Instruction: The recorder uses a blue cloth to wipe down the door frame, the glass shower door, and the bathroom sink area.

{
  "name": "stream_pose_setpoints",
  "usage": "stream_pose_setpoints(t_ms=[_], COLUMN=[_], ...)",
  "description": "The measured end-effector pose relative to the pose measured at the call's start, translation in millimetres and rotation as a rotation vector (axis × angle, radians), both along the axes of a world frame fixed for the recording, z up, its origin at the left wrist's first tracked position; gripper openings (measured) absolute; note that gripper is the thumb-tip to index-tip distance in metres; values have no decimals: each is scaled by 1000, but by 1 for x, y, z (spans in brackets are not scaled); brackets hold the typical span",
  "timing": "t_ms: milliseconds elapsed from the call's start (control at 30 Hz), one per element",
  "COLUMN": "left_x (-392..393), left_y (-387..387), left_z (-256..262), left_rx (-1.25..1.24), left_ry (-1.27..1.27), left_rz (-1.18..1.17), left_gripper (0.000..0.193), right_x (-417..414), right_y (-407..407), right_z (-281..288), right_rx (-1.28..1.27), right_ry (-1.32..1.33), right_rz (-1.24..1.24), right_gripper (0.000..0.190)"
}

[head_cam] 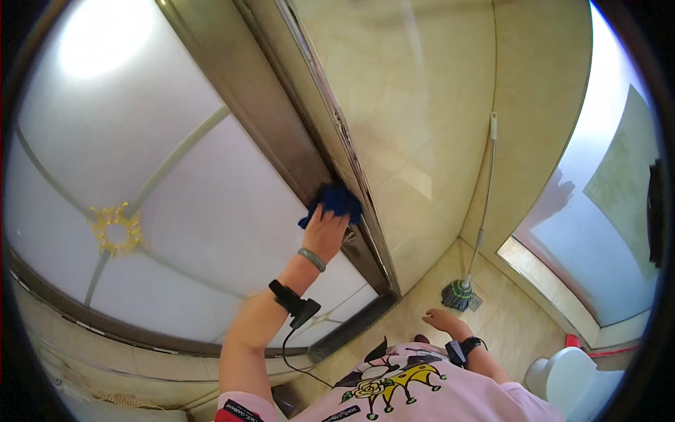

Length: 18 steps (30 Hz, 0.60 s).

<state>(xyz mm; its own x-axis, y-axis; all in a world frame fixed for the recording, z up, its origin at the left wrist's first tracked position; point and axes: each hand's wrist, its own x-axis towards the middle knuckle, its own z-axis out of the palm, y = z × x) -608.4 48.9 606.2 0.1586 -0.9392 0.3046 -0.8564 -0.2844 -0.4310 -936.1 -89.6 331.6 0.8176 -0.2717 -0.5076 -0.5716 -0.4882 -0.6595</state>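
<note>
My left hand (326, 232) presses a dark blue cloth (337, 203) flat against the brown metal frame (285, 153) of a door, just above the door's handle. Within that frame is a white panel (195, 184) with grey-green bands and a gold ornament (117, 230). A bangle and a black strapped device are on my left arm. Down at my right side, my right hand (443, 319) hangs with loosely curled fingers and nothing visible in it.
A mop (457, 294) leans in the tiled corner, its head on the floor next to a drain grate (475, 302). Beige wall tiles (411, 132) border the door frame. A white toilet (567, 377) stands at the lower right, below a frosted window (585, 253).
</note>
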Motion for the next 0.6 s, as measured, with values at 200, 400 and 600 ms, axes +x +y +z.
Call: stream_pose_setpoints(t_ms=[200, 400, 600], left_x=[-7, -25, -46], left_y=[13, 3, 4], left_z=[-42, -66, -78], left_rx=[-73, -310, -448], left_ry=[126, 170, 302], left_rz=[-76, -2, 72], left_gripper=[25, 24, 31], right_x=[-18, -13, 27], right_y=[0, 1, 2], right_z=[-19, -29, 19], right_rx=[52, 74, -1], right_ry=[37, 2, -67], right_rz=[-9, -6, 133], right_gripper=[54, 57, 53])
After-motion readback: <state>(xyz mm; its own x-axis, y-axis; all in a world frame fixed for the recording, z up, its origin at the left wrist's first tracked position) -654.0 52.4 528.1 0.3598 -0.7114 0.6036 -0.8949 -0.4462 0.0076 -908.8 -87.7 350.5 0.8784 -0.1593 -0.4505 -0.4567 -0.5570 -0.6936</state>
